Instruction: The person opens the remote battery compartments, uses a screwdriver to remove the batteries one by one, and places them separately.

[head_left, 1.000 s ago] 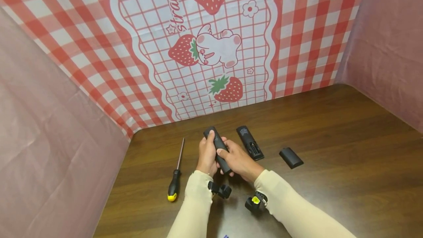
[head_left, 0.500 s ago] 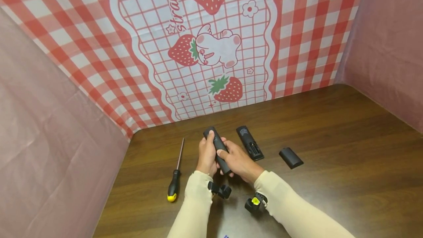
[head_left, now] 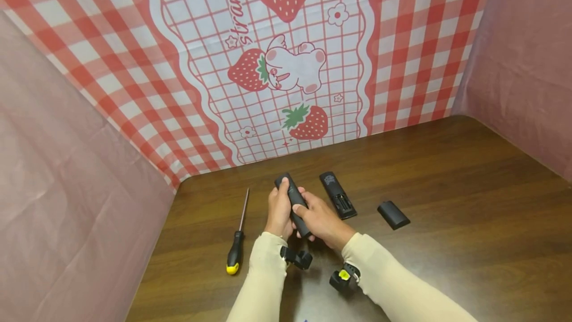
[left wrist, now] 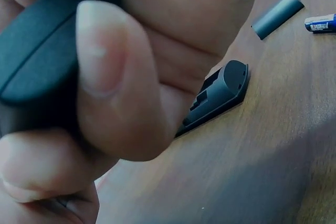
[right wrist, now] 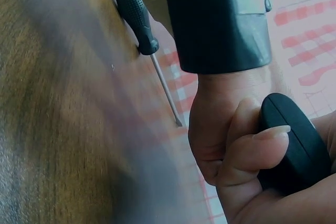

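Observation:
Both hands grip a slim black remote control (head_left: 297, 198) over the middle of the table. The left hand (head_left: 279, 210) wraps its far left side, thumb along the top face. Around the near half, the right hand (head_left: 322, 218) has its thumb across the top and fingers underneath. The left wrist view shows one rounded end of the remote control (left wrist: 47, 51) with a seam across it, close beside a thumb. Its underside is hidden by the fingers. Just right of the hands lies a second remote control (head_left: 331, 187), back up, its battery compartment uncovered.
A black battery cover (head_left: 393, 214) lies farther right on the wooden table (head_left: 469, 188). To the left is a screwdriver (head_left: 235, 252) with a black and yellow handle. A blue battery (left wrist: 321, 23) shows near the cover in the left wrist view. Checked cloth (head_left: 411, 53) hangs behind.

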Available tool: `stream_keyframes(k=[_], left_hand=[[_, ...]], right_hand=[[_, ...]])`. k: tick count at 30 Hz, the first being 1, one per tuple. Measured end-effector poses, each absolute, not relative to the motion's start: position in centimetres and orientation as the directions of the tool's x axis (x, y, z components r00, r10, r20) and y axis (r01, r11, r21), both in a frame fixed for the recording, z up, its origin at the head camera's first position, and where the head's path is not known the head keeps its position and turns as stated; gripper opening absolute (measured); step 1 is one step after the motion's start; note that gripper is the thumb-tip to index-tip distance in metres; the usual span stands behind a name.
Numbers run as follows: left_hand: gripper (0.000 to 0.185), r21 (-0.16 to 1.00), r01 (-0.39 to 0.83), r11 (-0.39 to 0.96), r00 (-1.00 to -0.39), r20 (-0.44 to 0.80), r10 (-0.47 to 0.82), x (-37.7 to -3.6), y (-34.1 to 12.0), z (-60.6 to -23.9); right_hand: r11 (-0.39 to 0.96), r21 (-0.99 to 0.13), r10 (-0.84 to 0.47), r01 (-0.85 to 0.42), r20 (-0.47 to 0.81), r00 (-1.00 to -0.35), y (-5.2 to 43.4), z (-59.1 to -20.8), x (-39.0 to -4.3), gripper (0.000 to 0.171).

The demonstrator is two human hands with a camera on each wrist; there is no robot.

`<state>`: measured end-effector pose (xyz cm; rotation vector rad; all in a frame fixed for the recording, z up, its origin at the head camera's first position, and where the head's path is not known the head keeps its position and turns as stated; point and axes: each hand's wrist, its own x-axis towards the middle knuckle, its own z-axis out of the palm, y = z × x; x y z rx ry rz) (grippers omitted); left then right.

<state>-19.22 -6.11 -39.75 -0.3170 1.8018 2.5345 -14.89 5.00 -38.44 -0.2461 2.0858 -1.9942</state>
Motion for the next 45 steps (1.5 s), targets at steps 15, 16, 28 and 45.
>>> stream_keyframes(k=[15,16,28,45], left_hand=[[0.042,0.95,-0.094,-0.299,-0.984,-0.133,-0.116,-19.24,-6.34,-39.66],[0.042,0.95,-0.091,-0.299,-0.985,-0.131,-0.116,-19.24,-6.31,-39.7],[0.039,0.956,-0.07,-0.285,-0.985,-0.112,-0.135,-18.78,-6.1,-39.8],[0.042,0.953,-0.104,-0.283,-0.98,-0.147,-0.134,-19.12,-6.52,-40.19]], right_hand=[[0.017,-0.997,-0.224,0.074,-0.076,-0.972,4.28,-38.98,-14.77,0.03],[0.017,-0.997,-0.217,0.075,-0.077,-0.973,4.25,-39.03,-14.75,0.03],[0.028,-0.996,-0.212,0.088,-0.092,-0.973,4.17,-39.33,-14.72,0.029],[0.023,-0.998,-0.301,0.057,-0.061,-0.952,4.35,-39.06,-14.68,0.025]])
